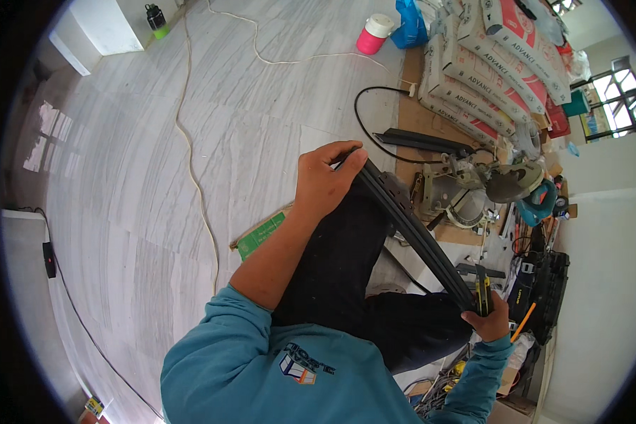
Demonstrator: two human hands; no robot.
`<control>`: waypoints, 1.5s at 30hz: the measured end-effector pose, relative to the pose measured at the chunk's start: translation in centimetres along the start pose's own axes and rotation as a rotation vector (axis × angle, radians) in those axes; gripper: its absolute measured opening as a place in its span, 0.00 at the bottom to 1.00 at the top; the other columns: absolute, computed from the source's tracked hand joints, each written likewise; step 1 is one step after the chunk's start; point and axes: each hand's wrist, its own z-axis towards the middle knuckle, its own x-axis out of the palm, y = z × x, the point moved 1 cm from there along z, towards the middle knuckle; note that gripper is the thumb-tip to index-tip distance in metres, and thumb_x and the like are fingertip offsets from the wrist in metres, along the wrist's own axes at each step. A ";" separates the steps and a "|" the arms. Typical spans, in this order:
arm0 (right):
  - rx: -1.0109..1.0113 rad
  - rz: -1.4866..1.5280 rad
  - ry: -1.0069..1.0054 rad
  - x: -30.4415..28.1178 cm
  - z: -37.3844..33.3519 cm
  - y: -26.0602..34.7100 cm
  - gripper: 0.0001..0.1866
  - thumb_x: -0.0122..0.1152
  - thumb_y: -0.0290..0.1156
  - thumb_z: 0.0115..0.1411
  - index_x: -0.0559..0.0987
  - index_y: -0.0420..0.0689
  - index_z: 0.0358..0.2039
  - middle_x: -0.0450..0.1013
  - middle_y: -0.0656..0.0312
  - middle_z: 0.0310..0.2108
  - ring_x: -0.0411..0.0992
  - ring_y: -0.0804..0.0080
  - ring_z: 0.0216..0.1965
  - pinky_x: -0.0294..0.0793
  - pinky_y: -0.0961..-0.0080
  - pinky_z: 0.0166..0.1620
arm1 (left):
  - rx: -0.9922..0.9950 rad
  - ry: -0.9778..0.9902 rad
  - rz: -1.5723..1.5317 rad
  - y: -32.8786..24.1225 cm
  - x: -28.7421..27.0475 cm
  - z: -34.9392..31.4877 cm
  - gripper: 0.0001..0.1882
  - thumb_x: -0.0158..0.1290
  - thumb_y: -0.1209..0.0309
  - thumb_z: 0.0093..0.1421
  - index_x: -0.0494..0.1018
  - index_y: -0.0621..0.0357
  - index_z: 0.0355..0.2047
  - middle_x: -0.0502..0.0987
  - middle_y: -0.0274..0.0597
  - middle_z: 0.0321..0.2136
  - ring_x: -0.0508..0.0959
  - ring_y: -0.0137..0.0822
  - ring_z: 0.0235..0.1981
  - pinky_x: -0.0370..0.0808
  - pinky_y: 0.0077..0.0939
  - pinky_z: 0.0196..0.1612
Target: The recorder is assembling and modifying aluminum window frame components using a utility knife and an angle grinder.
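Note:
A long dark grey grooved metal profile (422, 237) slants across my lap, from upper left down to lower right. Its upper end is pinched between the thumb and fingers of my left hand (325, 180). At its lower end my right hand (493, 325) is closed around a yellow and black utility knife (483, 290), which lies alongside the profile. The thumb of that hand touches the profile's end. Part of the right hand's grip is hidden behind the knife.
A teal miter saw (516, 184) stands to the right, with another dark profile (424, 140) beside it. Stacked sacks (487, 78) rise beyond. A pink and white jug (374, 34) stands far off. A pale cord (189, 155) crosses the tiles. A black tool case (552, 283) lies at right.

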 end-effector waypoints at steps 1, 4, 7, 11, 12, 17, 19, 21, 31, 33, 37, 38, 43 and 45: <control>-0.058 -0.050 -0.083 0.6 -0.3 -0.9 0.24 0.78 0.29 0.42 0.80 0.38 0.40 0.78 0.57 0.28 0.76 0.67 0.29 0.75 0.69 0.39 | -0.003 0.002 -0.004 0.0 -0.1 0.0 0.15 0.61 0.67 0.60 0.80 0.68 0.40 0.84 0.47 0.33 0.82 0.31 0.36 0.76 0.25 0.43; -0.077 -0.135 -0.197 1.6 -1.3 -1.6 0.25 0.78 0.29 0.42 0.79 0.38 0.41 0.78 0.56 0.28 0.77 0.64 0.30 0.76 0.67 0.39 | -0.016 0.006 0.003 0.0 -0.2 -0.1 0.15 0.61 0.67 0.61 0.80 0.67 0.43 0.83 0.42 0.33 0.80 0.26 0.36 0.75 0.20 0.42; -0.158 -0.269 -0.331 3.4 -2.1 -2.0 0.26 0.77 0.28 0.43 0.77 0.38 0.43 0.78 0.51 0.34 0.78 0.57 0.35 0.76 0.64 0.41 | 0.007 0.006 0.009 0.0 0.0 -0.1 0.15 0.60 0.67 0.62 0.80 0.67 0.43 0.84 0.43 0.34 0.81 0.27 0.36 0.75 0.20 0.43; -0.306 -0.329 -0.489 4.8 -2.2 -2.5 0.27 0.75 0.26 0.45 0.76 0.38 0.47 0.76 0.46 0.42 0.77 0.46 0.43 0.76 0.59 0.44 | 0.006 -0.001 0.012 0.1 0.1 0.0 0.16 0.60 0.65 0.62 0.80 0.67 0.43 0.84 0.43 0.34 0.81 0.28 0.37 0.75 0.21 0.44; -0.308 -0.334 -0.490 4.9 -2.2 -2.9 0.27 0.75 0.26 0.45 0.76 0.38 0.47 0.76 0.46 0.42 0.77 0.46 0.43 0.76 0.59 0.44 | -0.002 0.001 0.017 0.1 0.1 0.0 0.17 0.60 0.64 0.62 0.80 0.67 0.43 0.84 0.44 0.34 0.81 0.29 0.38 0.76 0.22 0.44; -0.275 -0.337 -0.475 5.0 -2.2 -3.0 0.25 0.73 0.25 0.46 0.76 0.38 0.47 0.77 0.46 0.41 0.77 0.46 0.41 0.76 0.59 0.44 | 0.020 0.028 -0.077 0.8 -0.3 -0.5 0.18 0.63 0.68 0.58 0.78 0.67 0.46 0.82 0.48 0.39 0.81 0.33 0.42 0.75 0.26 0.49; -0.270 -0.303 -0.468 5.0 -2.2 -3.0 0.25 0.73 0.25 0.46 0.76 0.38 0.46 0.77 0.47 0.41 0.77 0.46 0.41 0.76 0.59 0.44 | 0.033 0.057 -0.138 1.3 -0.7 -0.7 0.22 0.65 0.68 0.57 0.77 0.66 0.50 0.81 0.46 0.44 0.80 0.33 0.47 0.74 0.27 0.54; -0.263 -0.272 -0.458 5.1 -2.2 -3.3 0.24 0.73 0.25 0.46 0.77 0.38 0.46 0.77 0.47 0.41 0.78 0.47 0.40 0.76 0.60 0.44 | 0.164 0.148 -0.114 2.0 -1.3 -0.8 0.28 0.67 0.71 0.53 0.74 0.65 0.54 0.79 0.47 0.48 0.78 0.36 0.51 0.71 0.30 0.58; -0.168 -0.245 -0.470 5.4 -2.3 -3.9 0.22 0.73 0.27 0.46 0.78 0.39 0.43 0.78 0.50 0.34 0.79 0.52 0.35 0.75 0.62 0.41 | 0.109 0.057 -0.173 1.8 -2.0 -1.0 0.30 0.70 0.70 0.48 0.75 0.62 0.52 0.75 0.50 0.53 0.76 0.44 0.54 0.72 0.37 0.57; -0.156 -0.229 -0.490 5.4 -2.2 -3.6 0.22 0.73 0.27 0.46 0.78 0.39 0.42 0.78 0.51 0.33 0.79 0.53 0.34 0.75 0.62 0.41 | 0.558 -0.164 0.255 0.1 -1.6 -2.0 0.29 0.69 0.70 0.45 0.76 0.60 0.49 0.76 0.50 0.49 0.77 0.47 0.49 0.73 0.41 0.54; -0.198 -0.205 -0.478 5.4 -1.9 -3.1 0.22 0.75 0.28 0.44 0.78 0.40 0.42 0.78 0.52 0.32 0.78 0.51 0.33 0.75 0.61 0.39 | 0.968 0.371 0.173 -1.8 4.1 -5.9 0.24 0.67 0.63 0.42 0.78 0.56 0.41 0.76 0.44 0.42 0.76 0.46 0.47 0.71 0.44 0.53; -0.197 -0.211 -0.481 5.2 -2.0 -3.1 0.23 0.75 0.28 0.44 0.78 0.40 0.41 0.79 0.52 0.32 0.78 0.50 0.33 0.74 0.60 0.39 | 1.018 0.455 0.299 -2.3 6.0 -7.4 0.24 0.67 0.61 0.43 0.78 0.56 0.40 0.76 0.43 0.41 0.76 0.46 0.46 0.69 0.44 0.55; -0.228 -0.274 -0.509 5.5 -1.9 -3.5 0.21 0.74 0.28 0.45 0.78 0.39 0.40 0.79 0.53 0.31 0.78 0.55 0.32 0.75 0.63 0.39 | 1.037 0.665 0.612 -2.0 10.8 -10.2 0.25 0.65 0.57 0.47 0.77 0.59 0.41 0.76 0.42 0.38 0.76 0.43 0.44 0.65 0.39 0.57; -0.243 -0.337 -0.529 5.5 -2.1 -3.5 0.19 0.73 0.26 0.47 0.78 0.37 0.39 0.79 0.53 0.31 0.80 0.61 0.31 0.76 0.67 0.38 | 0.932 0.870 0.755 -2.6 11.6 -10.1 0.23 0.63 0.53 0.49 0.79 0.57 0.39 0.78 0.39 0.35 0.77 0.41 0.42 0.67 0.35 0.50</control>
